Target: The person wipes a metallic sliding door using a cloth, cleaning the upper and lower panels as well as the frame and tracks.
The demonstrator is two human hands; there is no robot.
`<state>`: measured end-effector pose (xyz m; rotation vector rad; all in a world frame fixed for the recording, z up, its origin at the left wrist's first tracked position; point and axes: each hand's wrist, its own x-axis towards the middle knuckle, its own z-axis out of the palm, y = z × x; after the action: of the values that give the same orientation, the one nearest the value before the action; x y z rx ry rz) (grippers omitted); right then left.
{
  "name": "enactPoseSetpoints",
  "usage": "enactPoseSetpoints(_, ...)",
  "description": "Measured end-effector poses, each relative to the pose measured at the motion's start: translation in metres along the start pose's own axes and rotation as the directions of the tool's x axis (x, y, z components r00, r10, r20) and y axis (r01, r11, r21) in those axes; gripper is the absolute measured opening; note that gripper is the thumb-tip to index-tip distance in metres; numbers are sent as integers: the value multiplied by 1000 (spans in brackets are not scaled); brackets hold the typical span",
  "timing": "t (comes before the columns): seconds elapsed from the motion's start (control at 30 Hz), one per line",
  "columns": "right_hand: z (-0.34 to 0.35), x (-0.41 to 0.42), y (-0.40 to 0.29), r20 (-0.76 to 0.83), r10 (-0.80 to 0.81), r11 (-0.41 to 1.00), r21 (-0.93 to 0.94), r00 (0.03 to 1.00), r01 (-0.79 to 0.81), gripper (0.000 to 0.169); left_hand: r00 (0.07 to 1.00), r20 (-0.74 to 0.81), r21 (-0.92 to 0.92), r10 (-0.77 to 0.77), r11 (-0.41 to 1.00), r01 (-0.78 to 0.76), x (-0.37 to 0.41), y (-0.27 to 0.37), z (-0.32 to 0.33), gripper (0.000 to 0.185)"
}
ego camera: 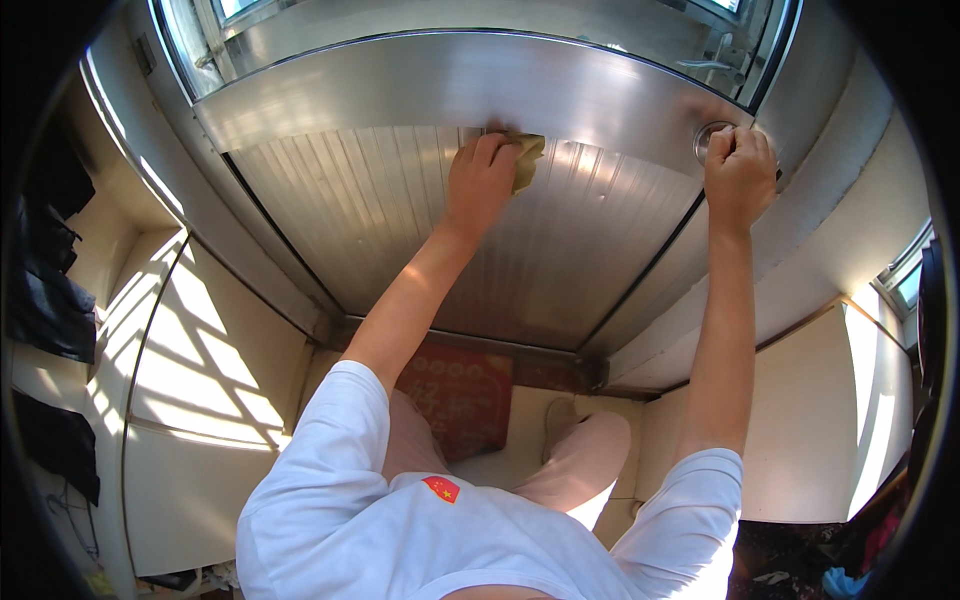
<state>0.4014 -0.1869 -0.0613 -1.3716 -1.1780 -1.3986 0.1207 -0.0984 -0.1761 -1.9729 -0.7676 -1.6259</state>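
My left hand (481, 180) presses a folded olive-yellow cloth (530, 161) against a metal door, where its smooth crossbar (420, 82) meets the ribbed lower panel (360, 217). Part of the cloth is covered by my fingers. At the door's right side, my right hand (739, 176) is closed around a round door knob. Only the knob's round metal plate (703, 141) shows beside the fist; the knob itself is hidden.
Glass (480, 19) fills the upper door, with a window handle (709, 66) visible through it. A red doormat (469, 401) with writing lies at the door's foot. Cream cabinets (210, 345) stand to the left, beside dark hanging garments (49, 300). Another pale panel (795, 420) is at right.
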Motion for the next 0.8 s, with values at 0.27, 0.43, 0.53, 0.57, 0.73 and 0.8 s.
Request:
enactPoseSetpoints(0.27,2,-1,1,-9,-31,999,10,999,31,17,946,303,64,112,988,-137,-84,-2,-3,20)
enactPoseSetpoints(0.43,4,-1,4,29,-26,1000,8,999,26,18,967,231,63,109,990,-126,-60,-15,-10,22)
enactPoseSetpoints(0.53,2,-2,4,27,-20,1000,15,999,19,18,994,77,85,72,993,-78,-12,-22,-18,23)
enactPoseSetpoints(0.57,1,-3,2,15,-20,1000,16,1000,20,18,998,23,92,54,994,-56,-5,-24,-18,24)
enactPoseSetpoints(0.73,1,-2,1,39,-9,1000,28,999,8,20,989,84,62,125,989,-131,-36,-33,-9,25)
enactPoseSetpoints(0.8,0,-2,1,53,-16,1000,24,998,15,20,972,175,64,156,984,-169,-61,-32,-11,25)
